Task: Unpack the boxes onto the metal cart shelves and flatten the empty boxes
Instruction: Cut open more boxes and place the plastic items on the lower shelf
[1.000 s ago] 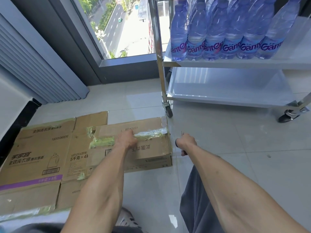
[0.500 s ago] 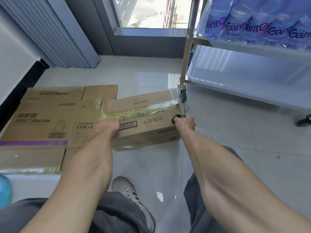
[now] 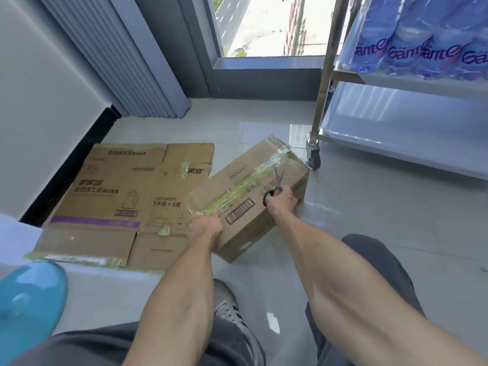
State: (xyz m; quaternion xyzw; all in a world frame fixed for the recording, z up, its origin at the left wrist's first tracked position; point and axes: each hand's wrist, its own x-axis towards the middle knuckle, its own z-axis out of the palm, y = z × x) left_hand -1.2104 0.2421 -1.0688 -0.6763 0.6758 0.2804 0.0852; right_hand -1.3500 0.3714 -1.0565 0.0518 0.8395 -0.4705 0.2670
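Note:
A sealed brown cardboard box [image 3: 247,180] with clear and green tape along its top seam sits on the floor, turned at an angle. My left hand [image 3: 204,225] grips its near left corner. My right hand [image 3: 282,200] holds a pair of scissors [image 3: 277,182] by the black handles, blades pointing up over the taped seam. A flattened cardboard box [image 3: 118,202] lies on the floor to the left. The metal cart [image 3: 396,138] stands at the right, its upper shelf carrying several water bottles [image 3: 412,46].
A cart caster [image 3: 313,155] stands just beyond the box's far corner. The window frame [image 3: 264,75] and pleated blinds [image 3: 118,56] are at the back. A blue round object [image 3: 29,299] sits at the lower left. My shoe [image 3: 227,305] is below the box.
The box has turned so its right end points away toward the cart caster. My left hand slid to the near left corner. My right hand moved the scissors onto the taped seam.

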